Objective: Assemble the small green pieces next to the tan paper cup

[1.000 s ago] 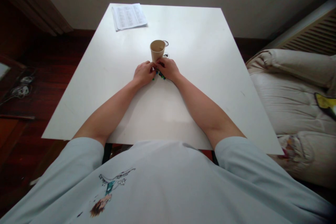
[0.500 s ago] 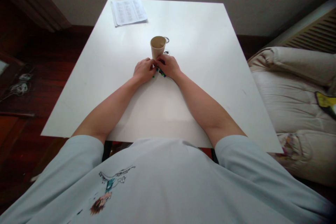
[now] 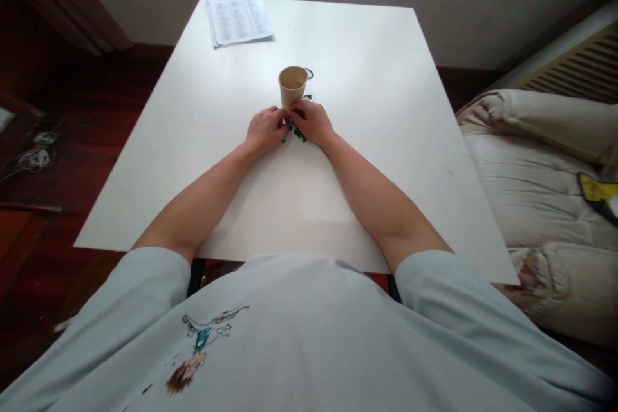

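Note:
My left hand (image 3: 266, 128) and my right hand (image 3: 312, 121) meet at the fingertips just in front of a tan paper cup (image 3: 292, 80). Both hands are closed in a pinch; whatever lies between the fingers is too small to make out. Several tiny green, blue and dark pieces (image 3: 299, 134) lie on the table below and between the hands. The cup stands upright, its lower part partly hidden by my fingers. Just right of the cup is a small dark ring (image 3: 309, 73), and nearer to my right hand sits a small round silvery thing (image 3: 308, 97).
The white table (image 3: 367, 64) carries a stack of printed paper (image 3: 240, 19) at its far left corner. To the right stands a cream padded sofa (image 3: 521, 161). Tangled cables (image 3: 38, 154) lie at the far left, beyond the table's edge.
The view has shifted very slightly. My hands stay together in front of the cup, with hardly any visible movement of the fingers.

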A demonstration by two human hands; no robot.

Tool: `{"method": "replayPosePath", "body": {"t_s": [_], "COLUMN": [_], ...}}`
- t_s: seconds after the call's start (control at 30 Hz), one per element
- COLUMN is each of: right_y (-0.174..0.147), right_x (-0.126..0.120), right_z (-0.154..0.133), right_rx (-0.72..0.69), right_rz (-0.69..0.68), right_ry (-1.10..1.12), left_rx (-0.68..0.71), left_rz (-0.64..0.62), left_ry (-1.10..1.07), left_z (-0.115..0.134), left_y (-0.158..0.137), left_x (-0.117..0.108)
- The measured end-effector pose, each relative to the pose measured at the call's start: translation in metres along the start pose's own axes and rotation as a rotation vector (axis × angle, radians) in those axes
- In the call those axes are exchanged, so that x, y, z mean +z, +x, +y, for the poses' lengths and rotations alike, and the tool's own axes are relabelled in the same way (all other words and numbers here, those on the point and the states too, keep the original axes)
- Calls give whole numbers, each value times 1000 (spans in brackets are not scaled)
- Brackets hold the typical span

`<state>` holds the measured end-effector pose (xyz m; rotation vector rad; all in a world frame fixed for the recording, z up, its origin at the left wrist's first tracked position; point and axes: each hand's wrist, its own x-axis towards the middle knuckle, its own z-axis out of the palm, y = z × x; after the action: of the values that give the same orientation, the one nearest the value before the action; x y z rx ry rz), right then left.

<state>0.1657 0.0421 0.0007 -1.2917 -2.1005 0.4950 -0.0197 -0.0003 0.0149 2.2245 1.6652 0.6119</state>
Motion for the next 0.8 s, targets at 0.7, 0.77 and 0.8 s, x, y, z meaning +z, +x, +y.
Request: {"method": "replayPosePath", "body": {"t_s": [0.7, 0.77, 0.8], "right_y": [1, 0, 0], "right_x": [3, 1, 0], "right_z": [4, 1, 0], "right_rx": [23, 23, 22], "right_rz": [0, 2, 1], "right_ry": [6, 6, 7], "left_rx": [1, 6, 8], "left_rz": [11, 14, 13], "left_ry": [47, 50, 52], "left_z": [-2, -2, -2], "left_y": [-1, 0, 0], "left_x": [1, 2, 2]}}
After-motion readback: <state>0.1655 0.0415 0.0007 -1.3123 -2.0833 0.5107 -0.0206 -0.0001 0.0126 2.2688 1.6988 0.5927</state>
